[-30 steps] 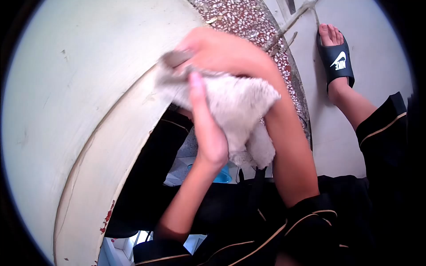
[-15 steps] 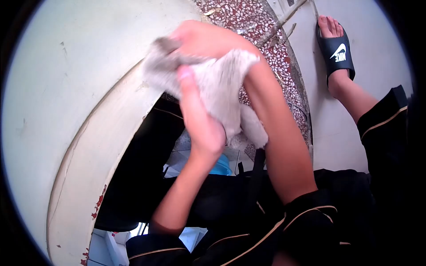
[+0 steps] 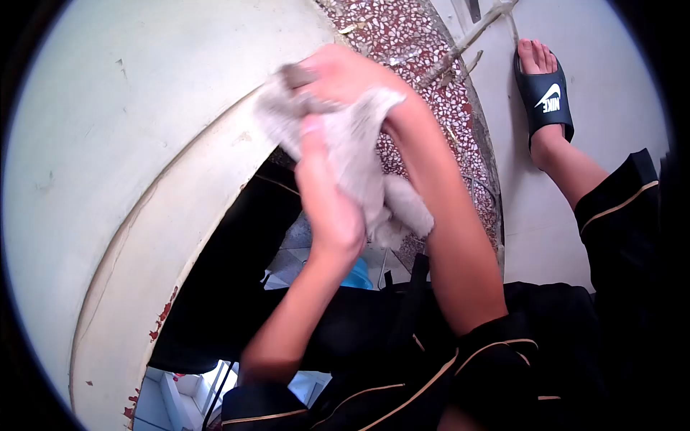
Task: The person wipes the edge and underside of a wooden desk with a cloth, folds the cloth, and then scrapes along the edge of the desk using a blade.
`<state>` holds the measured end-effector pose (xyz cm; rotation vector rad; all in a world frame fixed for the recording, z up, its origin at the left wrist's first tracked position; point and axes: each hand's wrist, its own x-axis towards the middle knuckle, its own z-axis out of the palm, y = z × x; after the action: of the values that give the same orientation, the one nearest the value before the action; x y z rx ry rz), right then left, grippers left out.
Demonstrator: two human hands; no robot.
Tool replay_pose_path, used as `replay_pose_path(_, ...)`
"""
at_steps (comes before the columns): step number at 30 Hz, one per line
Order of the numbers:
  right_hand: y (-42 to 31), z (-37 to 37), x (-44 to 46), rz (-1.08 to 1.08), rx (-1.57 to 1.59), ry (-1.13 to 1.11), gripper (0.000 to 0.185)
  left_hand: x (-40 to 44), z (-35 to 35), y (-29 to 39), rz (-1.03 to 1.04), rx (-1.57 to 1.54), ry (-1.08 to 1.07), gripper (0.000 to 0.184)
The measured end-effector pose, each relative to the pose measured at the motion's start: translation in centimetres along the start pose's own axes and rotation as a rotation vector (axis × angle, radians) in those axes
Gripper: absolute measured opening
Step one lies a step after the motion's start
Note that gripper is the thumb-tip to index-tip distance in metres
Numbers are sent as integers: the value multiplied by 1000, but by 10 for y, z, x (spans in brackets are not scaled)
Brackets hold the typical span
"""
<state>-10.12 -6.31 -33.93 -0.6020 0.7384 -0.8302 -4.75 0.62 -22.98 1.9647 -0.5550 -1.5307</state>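
A greyish-white, dirty cloth (image 3: 352, 154) is bunched between my two hands, with a loose fold hanging against my right forearm. My left hand (image 3: 327, 205) is closed on it from below, its thumb lying along the near side. Farther up, my right hand (image 3: 341, 75) is bent over the top of the cloth, and a darker bit of it pokes out by the fingers. Most of the right fingers are hidden or blurred. Both hands are in front of the edge of a cream-painted panel (image 3: 165, 194); whether the cloth touches it I cannot tell.
A red-and-white speckled stone slab (image 3: 431, 115) curves behind my hands, with dry twigs (image 3: 471, 36) on its outer edge. To the right, a foot in a black slide sandal (image 3: 544, 93) rests on the pale floor. A blue plastic container (image 3: 358, 275) shows below.
Both hands and the cloth are slightly farther right and lower in view, still gripped together. The view itself has shifted a little too.
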Motion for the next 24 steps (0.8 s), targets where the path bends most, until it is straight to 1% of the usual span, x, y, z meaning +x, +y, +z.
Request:
replay_pose_path(1, -18, 5, -5, -52, -171, -55, 10, -6, -7, 7, 33, -100, -99, 48)
replay_pose_path(2, -35, 13, -14, 27, -59, -43, 10, -5, -11, 8, 43, -100, -144, 47)
replay_pose_path(3, -20, 6, -11, 30, -58, -43, 10, -3, -13, 6, 56, -103, -189, 45)
replay_pose_path(5, 28, -16, 0, 22, 0, 3, 16, 12, -1, -5, -144, -67, -22, 43)
replay_pose_path(6, 25, -13, -3, 53, 133, 17, 18, 17, 3, -10, -80, -11, -16, 39)
replay_pose_path(7, 23, -10, -2, 53, 133, 20, 18, 14, 0, -11, -69, -16, -26, 42)
replay_pose_path(9, 7, -5, -4, -14, -115, 5, 15, 1, 1, -2, -40, -42, -30, 48)
replay_pose_path(10, -11, 4, -6, 51, -108, 6, 12, 2, -6, 0, 36, -90, -143, 49)
replay_pose_path(11, -4, 1, -7, 62, -101, 12, 12, 3, -9, 1, 22, -73, -161, 46)
replay_pose_path(13, 20, -12, -1, 126, 9, 12, 11, 15, -7, -7, -94, -23, -112, 46)
replay_pose_path(14, 28, -15, -1, 85, -25, 55, 12, 25, -8, -20, -134, -29, -59, 45)
replay_pose_path(15, 43, -14, 4, 12, 101, 71, 16, 18, -5, -15, -99, -27, -42, 45)
replay_pose_path(17, 7, 0, -8, -19, 35, 67, 18, 1, 3, -1, -37, -12, 9, 44)
replay_pose_path(18, 0, 4, -3, -50, -51, -40, 17, 3, -4, 0, -32, -59, -69, 44)
replay_pose_path(19, -14, 14, -6, 37, -33, 9, 16, 5, -12, 0, -30, -107, -148, 45)
replay_pose_path(20, 3, 6, -2, 7, 31, 6, 15, 7, -20, 1, -32, -153, -226, 45)
replay_pose_path(21, 28, -5, 2, -26, 92, -2, 15, 11, -8, -3, -80, -92, -47, 46)
replay_pose_path(22, 34, -14, -5, 50, 1, 89, 13, 19, -3, -7, -166, -61, -89, 47)
replay_pose_path(23, 29, -19, -16, -24, 52, 53, 15, 25, -4, -7, -286, -82, -179, 46)
replay_pose_path(24, 24, -16, -17, 14, 24, 68, 13, 22, -6, -5, -306, -153, -168, 45)
